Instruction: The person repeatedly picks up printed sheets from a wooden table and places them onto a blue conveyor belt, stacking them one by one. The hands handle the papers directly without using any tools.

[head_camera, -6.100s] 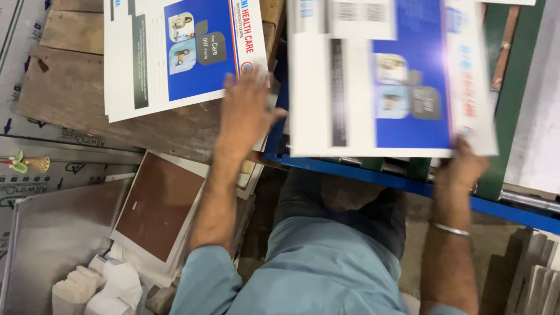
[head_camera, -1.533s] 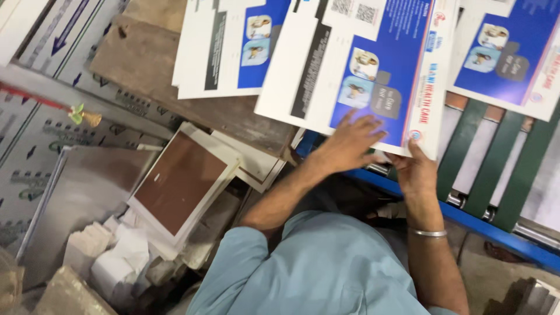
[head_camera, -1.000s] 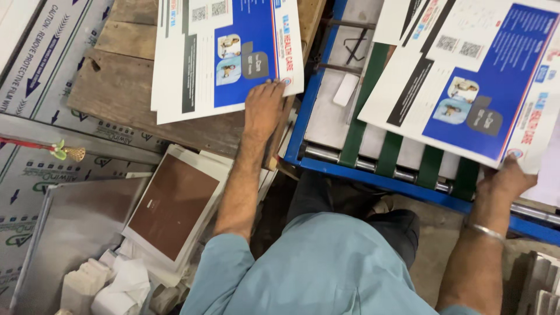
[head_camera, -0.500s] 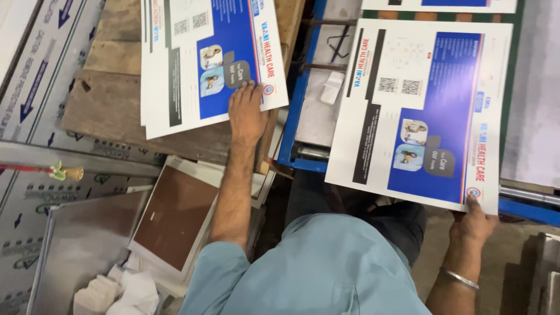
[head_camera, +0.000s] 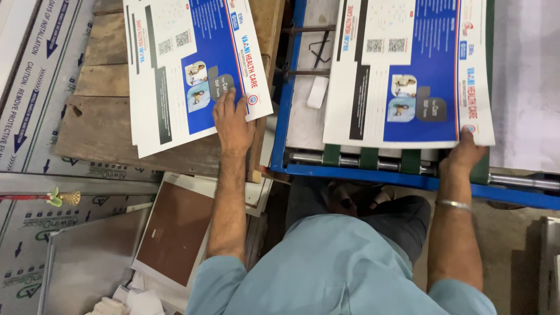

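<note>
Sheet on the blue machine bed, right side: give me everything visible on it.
The printed sheet is thin white card or paper with a large blue panel, a black strip, square codes and two small photos. It lies flat on the blue-framed machine bed, its near edge over green belts. The right hand pinches its near right corner.

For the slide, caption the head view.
Left hand presses a printed sheet stack; right hand holds another sheet.

At upper left of the frame a worn wooden worktop (head_camera: 99, 125) of rough planks carries a stack of printed blue-and-white sheets (head_camera: 192, 64), lying askew. At upper right, a blue-framed machine bed (head_camera: 408, 178) with green belts and a steel roller bears another printed sheet (head_camera: 408, 70) and a small white block (head_camera: 318, 92).
</note>
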